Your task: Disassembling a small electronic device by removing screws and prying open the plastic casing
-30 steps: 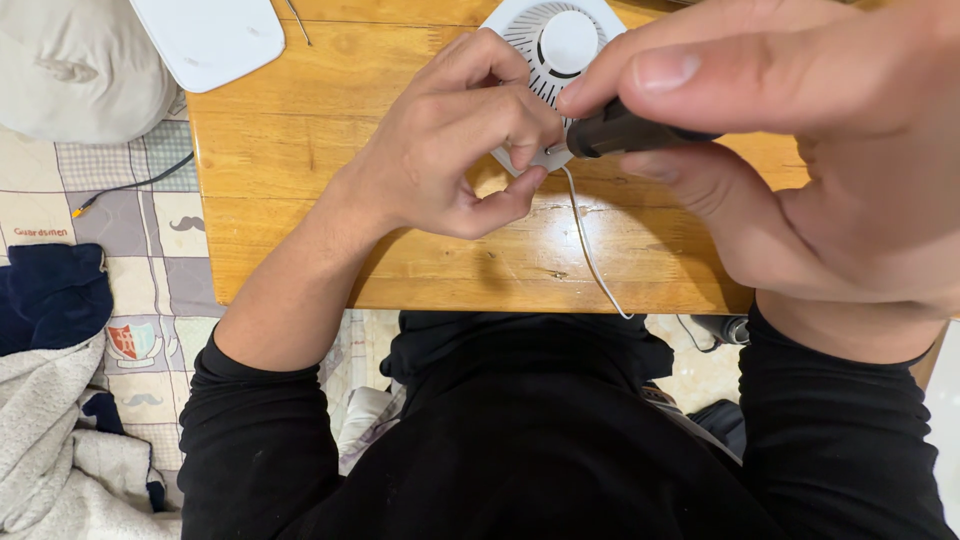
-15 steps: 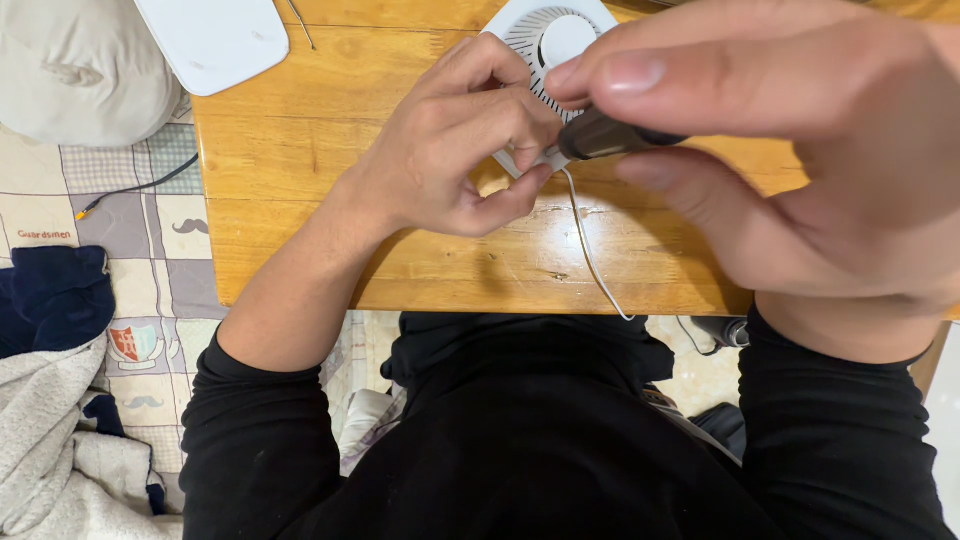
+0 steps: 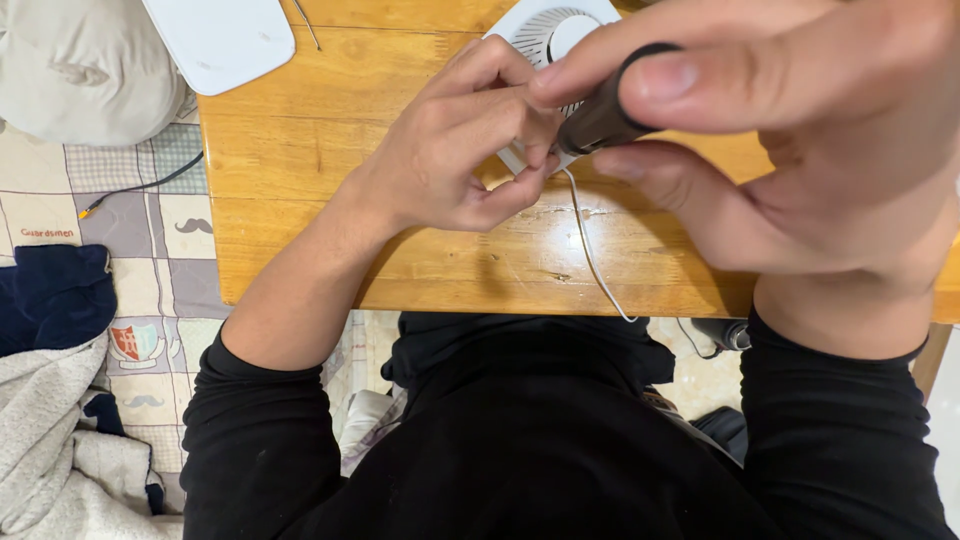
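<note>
**Two hands crowded over a small white fan**

Going left to right: white tray [image 3: 218, 40] at the table [image 3: 300, 160] corner, then the left hand [image 3: 455, 140], fingers curled tight, pinching something tiny I can't make out, probably steadying it. The white fan [image 3: 545, 30] sits behind, mostly covered, its thin cord [image 3: 590, 250] trailing off the edge. The right hand [image 3: 790, 150], close to camera, grips a dark tool handle [image 3: 605, 115]; its tip is hidden.
</note>
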